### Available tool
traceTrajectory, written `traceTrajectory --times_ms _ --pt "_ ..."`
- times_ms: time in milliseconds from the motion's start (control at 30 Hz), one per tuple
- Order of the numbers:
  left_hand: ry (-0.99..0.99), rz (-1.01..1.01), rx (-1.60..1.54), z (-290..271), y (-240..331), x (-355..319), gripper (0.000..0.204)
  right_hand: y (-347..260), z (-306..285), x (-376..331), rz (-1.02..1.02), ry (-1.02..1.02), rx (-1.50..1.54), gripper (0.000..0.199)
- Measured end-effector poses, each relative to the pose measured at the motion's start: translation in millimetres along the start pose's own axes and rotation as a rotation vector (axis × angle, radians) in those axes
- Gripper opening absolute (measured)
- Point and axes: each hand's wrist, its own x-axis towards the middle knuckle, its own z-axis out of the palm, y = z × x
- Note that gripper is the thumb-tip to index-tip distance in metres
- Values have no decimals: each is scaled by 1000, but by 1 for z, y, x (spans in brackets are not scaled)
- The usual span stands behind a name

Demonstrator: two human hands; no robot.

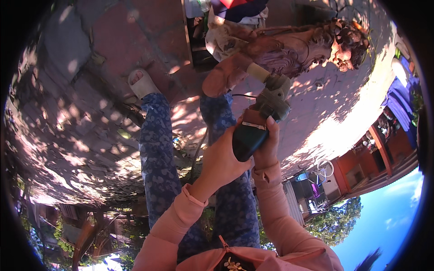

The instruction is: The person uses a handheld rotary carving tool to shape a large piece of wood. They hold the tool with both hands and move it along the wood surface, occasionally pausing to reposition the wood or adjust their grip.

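Observation:
A dark green angle grinder [247,143] with a dusty gear head is held in both my hands. My left hand [222,156] wraps the left side of its body. My right hand [267,147] grips the right side, thumb up near the gear head. A tan sanding drum [257,72] sticks out from the head. Just beyond it lies a reddish-brown wood carving [289,54], with flowing carved grooves and a curly, leafy right end. The drum overlaps the carving's smooth near part in view; whether they touch, I cannot tell.
My legs in blue patterned trousers [158,149] stretch forward, one foot in a pale sandal [141,83]. A grey cord [198,156] runs between them. Behind the carving sits a pale cloth bundle [221,40]. A bicycle [323,170] stands far right, by a red-walled building.

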Motion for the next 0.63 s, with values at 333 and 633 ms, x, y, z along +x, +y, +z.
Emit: traceTrajectory --times_ms 333,633 --pt "7 92 143 8 7 9 68 6 -20 6 -66 -49 237 65" --pt "2 -19 204 -7 -3 -15 72 29 -7 -11 87 -108 287 67"
